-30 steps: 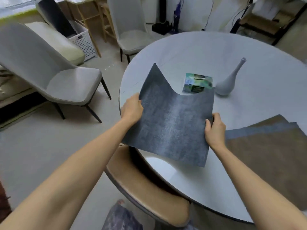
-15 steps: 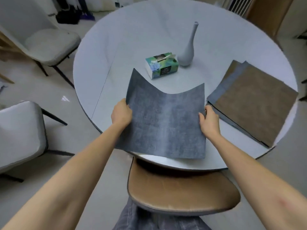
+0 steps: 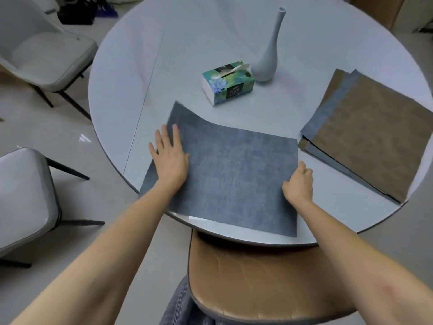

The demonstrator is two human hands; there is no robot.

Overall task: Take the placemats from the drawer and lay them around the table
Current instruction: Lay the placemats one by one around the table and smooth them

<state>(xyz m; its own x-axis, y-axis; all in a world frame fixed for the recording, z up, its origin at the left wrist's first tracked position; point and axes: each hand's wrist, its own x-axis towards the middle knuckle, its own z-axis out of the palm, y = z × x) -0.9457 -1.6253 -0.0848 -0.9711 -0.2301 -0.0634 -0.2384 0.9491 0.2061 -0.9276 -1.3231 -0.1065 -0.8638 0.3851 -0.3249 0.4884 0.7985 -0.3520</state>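
A blue-grey placemat (image 3: 234,174) lies on the near edge of the round pale table (image 3: 187,38), its far left corner still curled up a little. My left hand (image 3: 169,156) rests flat on the mat's left side with fingers spread. My right hand (image 3: 298,181) grips the mat's right edge with curled fingers. A stack of several more placemats (image 3: 365,134), brown on top with blue-grey ones beneath, sits on the table at the right.
A green tissue box (image 3: 228,83) and a slim grey vase (image 3: 267,55) stand mid-table. A brown chair seat (image 3: 257,275) is tucked under the near edge. Two grey chairs, one (image 3: 46,55) and another (image 3: 21,198), stand at the left.
The mat has come down from a curved hold onto the table. My left hand let go of its edge and now lies flat on it. The view swung to face the table squarely.
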